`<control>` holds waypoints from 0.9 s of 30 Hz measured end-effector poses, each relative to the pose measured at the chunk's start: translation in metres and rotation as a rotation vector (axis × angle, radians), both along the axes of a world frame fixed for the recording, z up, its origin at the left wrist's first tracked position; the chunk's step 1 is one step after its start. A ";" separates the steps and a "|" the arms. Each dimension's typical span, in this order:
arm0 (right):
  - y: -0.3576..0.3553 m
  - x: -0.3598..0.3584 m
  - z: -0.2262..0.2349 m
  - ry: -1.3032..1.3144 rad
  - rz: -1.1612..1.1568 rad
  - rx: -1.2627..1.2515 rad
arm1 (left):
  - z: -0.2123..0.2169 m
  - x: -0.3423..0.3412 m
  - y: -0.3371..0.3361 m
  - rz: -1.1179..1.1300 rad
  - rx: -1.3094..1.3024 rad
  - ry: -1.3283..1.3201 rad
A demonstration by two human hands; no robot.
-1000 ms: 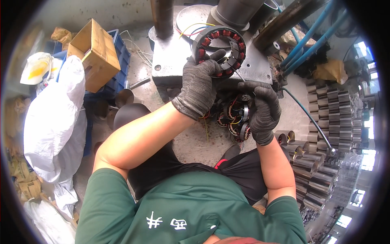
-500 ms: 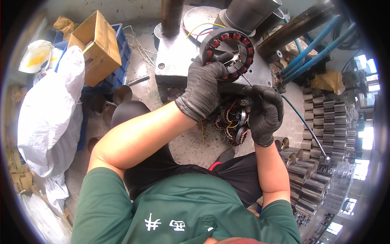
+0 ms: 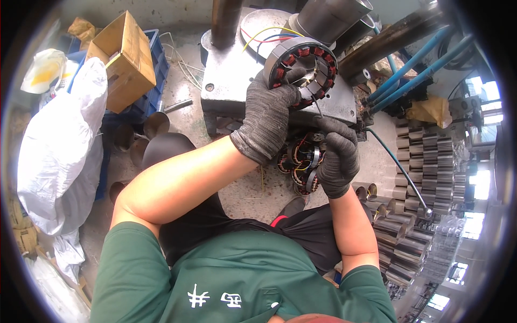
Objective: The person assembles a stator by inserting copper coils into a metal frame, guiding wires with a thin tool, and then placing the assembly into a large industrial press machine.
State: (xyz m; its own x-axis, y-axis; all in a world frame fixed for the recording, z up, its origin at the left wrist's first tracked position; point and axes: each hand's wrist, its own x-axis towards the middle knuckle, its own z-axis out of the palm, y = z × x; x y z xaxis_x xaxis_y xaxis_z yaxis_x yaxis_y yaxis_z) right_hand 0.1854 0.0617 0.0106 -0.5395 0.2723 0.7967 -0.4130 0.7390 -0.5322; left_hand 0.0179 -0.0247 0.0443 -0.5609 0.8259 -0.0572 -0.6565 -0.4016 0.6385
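At one o'clock, the wound motor stator (image 3: pixel 323 75) looks heavy and stiff, its copper coils (image 3: pixel 287 57) fragile; the left hand (image 3: pixel 271 112) grips its rim (image 3: pixel 274 60), the safest hold, at eight o'clock. The right hand (image 3: pixel 339 153) pinches a thin rod (image 3: pixel 318 109).

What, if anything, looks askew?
The cardboard box seems to sit aslant in or on the blue crate, and a metal bar lies loose on the floor, unlike the stacked tubes. I see no obvious damage on the coil ring in the left hand.
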 end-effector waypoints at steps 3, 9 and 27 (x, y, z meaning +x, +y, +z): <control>-0.001 0.000 0.002 -0.028 -0.038 0.049 | -0.002 -0.001 -0.001 0.021 0.000 0.073; -0.006 -0.008 0.001 -0.077 -0.075 0.113 | -0.016 0.002 0.012 0.215 -0.115 0.330; 0.007 0.005 0.001 -0.045 -0.031 -0.169 | -0.007 0.002 0.004 -0.023 -0.050 0.050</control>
